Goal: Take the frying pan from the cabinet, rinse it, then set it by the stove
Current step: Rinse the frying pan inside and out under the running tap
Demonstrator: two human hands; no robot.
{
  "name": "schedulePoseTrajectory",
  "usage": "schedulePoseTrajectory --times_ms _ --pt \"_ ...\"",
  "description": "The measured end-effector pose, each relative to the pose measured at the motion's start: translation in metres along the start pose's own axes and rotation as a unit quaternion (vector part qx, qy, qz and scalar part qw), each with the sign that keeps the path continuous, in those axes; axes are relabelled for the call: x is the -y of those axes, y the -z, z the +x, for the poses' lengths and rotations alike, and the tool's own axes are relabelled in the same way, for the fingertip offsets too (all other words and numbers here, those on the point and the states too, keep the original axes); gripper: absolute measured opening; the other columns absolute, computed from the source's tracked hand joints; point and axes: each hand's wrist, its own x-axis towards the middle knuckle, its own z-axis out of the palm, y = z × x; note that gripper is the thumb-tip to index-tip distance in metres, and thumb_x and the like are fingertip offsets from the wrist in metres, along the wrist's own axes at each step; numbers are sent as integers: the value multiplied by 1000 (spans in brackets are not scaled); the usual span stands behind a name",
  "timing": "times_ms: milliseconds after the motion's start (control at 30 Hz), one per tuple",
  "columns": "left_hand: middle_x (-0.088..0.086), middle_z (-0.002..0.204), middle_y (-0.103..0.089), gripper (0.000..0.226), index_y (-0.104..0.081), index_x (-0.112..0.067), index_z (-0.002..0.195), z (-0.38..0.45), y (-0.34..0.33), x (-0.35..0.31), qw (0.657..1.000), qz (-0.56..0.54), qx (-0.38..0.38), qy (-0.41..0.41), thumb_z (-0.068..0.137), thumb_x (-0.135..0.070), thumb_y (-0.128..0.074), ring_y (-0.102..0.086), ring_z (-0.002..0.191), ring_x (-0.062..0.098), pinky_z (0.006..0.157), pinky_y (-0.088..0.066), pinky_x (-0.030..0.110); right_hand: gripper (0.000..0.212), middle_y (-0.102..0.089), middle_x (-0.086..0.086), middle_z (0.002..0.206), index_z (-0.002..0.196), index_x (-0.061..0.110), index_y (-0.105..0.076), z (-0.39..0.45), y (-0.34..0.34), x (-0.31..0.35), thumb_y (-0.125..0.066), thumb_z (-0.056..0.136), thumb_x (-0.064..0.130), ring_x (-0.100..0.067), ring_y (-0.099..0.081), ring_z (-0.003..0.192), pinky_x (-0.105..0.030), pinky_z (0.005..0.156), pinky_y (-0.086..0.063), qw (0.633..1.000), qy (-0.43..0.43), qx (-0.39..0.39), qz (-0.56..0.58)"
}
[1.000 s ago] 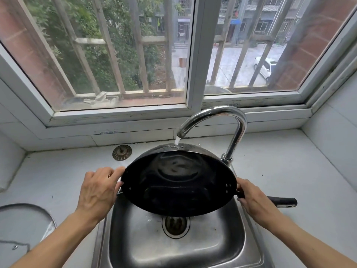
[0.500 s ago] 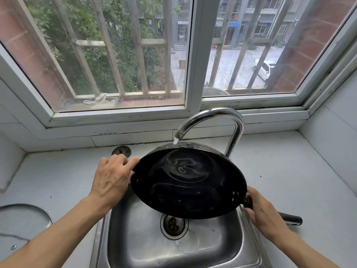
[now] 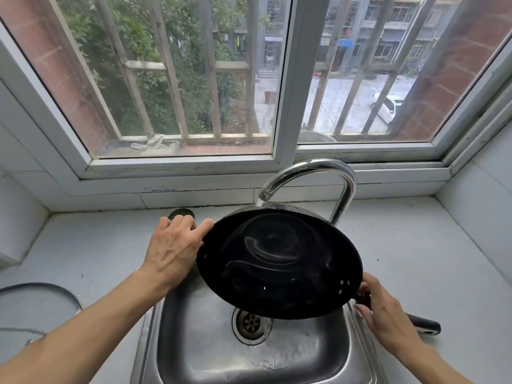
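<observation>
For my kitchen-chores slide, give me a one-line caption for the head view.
Both hands tilt a black frying pan under the running faucet above the steel sink.

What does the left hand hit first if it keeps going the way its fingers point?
Probably the drain stopper on the counter just past the left hand, then the tiled wall below the window; depth is unclear. Its thumb holds the frying pan rim.

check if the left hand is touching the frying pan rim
Touching. The head view shows the left hand with its thumb laid on the frying pan rim at the upper left, no gap between them.
</observation>
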Motion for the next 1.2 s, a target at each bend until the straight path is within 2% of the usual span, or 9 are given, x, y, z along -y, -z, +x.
schedulePoseTrajectory --times_ms 233,400,700,833,967,1033,1133,1200 --pt "3 73 -53 56 -55 -21 108 -27 -4 12 999 -13 -1 42 63 -15 -86 -52 65 27 60 -34 38 76 -58 5 98 128 38 -33 17 4 10 -74 76 0 -16 -58 84 -29 74 -46 999 47 5 -25" --pt "0 70 -51 47 -63 -20 106 -48 -5 22 996 -9 16 84 65 -16 -85 -53 65 28 61 -33 38 75 -55 4 99 126 36 -36 36 5 20 -74 75 -3 -20 -55 83 -34 74 -47 996 81 8 -46" --pt "-2 70 -50 53 -56 -20 107 -92 -4 33 987 -39 27 155 64 -13 -85 -53 65 29 60 -32 38 78 -57 -2 101 125 33 -35 67 10 51 -76 69 -4 -29 -57 82 -42 73 -48 977 176 34 -113" --pt "-3 68 -49 50 -56 -21 104 -107 -2 36 981 -52 28 183 65 -11 -84 -52 64 29 60 -32 38 78 -57 -1 100 127 35 -35 81 9 64 -75 72 -2 -28 -56 82 -42 73 -49 973 198 41 -112" --pt "-3 68 -51 47 -58 -19 104 -117 -1 43 977 -54 27 202 66 -11 -84 -53 64 28 60 -32 38 80 -58 0 108 130 32 -37 90 7 75 -77 70 -3 -26 -58 85 -38 76 -51 966 222 45 -124" --pt "-3 69 -53 46 -58 -19 104 -121 0 47 975 -54 29 212 66 -12 -83 -55 65 29 61 -33 39 79 -57 0 104 129 31 -37 96 5 81 -77 70 -2 -25 -57 80 -40 73 -51 962 229 48 -137" --pt "-2 70 -55 37 -58 -19 105 -126 -1 52 974 -59 22 219 73 -16 -78 -56 65 30 60 -34 40 76 -54 1 96 128 28 -37 104 4 87 -76 70 -2 -25 -54 75 -41 68 -50 958 238 50 -153" --pt "-3 70 -55 27 -57 -20 106 -129 -1 54 973 -65 13 221 80 -25 -63 -56 66 30 59 -34 40 75 -53 -1 94 128 26 -36 109 5 91 -75 70 -3 -25 -53 72 -42 65 -50 955 241 48 -165"
